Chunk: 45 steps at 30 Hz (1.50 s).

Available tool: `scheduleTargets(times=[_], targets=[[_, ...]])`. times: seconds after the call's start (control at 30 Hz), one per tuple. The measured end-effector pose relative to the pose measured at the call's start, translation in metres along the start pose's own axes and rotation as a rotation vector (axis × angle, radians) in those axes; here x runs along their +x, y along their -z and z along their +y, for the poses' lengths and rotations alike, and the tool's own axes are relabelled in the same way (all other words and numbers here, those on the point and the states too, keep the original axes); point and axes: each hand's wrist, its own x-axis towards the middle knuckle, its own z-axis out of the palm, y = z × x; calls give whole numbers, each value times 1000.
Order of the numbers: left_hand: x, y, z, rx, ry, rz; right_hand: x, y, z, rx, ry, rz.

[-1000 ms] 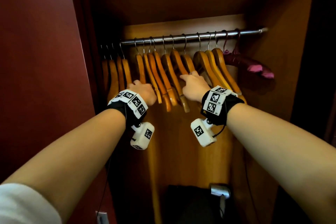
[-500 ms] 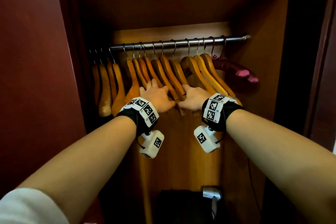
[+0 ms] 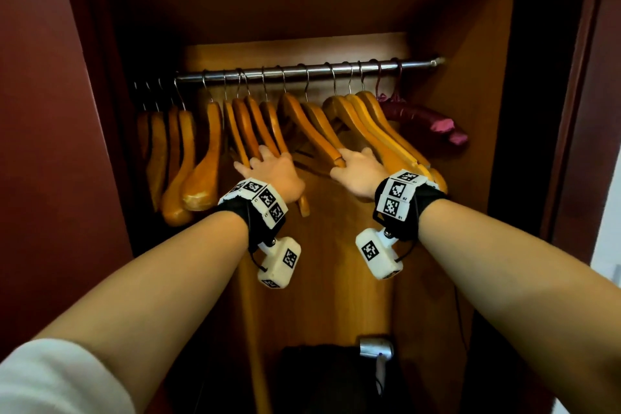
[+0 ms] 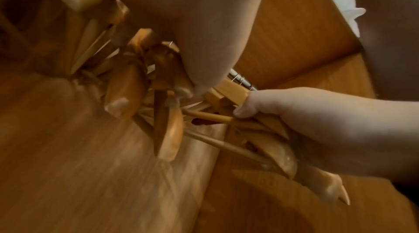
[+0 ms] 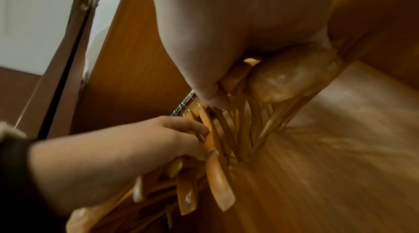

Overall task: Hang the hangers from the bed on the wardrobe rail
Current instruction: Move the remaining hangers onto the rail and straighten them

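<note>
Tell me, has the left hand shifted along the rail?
Yes. The left hand moved rightward along the rail, away from the leftmost hangers.
</note>
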Motion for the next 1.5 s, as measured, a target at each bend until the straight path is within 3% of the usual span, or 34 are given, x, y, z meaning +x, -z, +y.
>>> scheduleTargets(times=[0.3,0.4,0.57,0.67,0.8,0.93,1.17,1.5], targets=[[-7,6,14,-98,-55,5,-5,3,18,6,-42,39],[-9,10,20,-39,-77,37,-4,10,17,-9,-2,6],[-12,22,34,-146,-306,310,-13,33,10,83,226,276],[-14,29,49,-178,-299,224,-16,56,18,-29,207,389],[-14,19,58,-137,-252,66,-18,67,36,-339,-82,212],[-13,6,63,-152,-228,-25,-12,58,55,-279,-182,81],[-14,3,66,-189,-213,-55,-6,54,69,-199,-110,2],[-9,3,71,-284,-209,-8,-6,50,67,50,-1,78]])
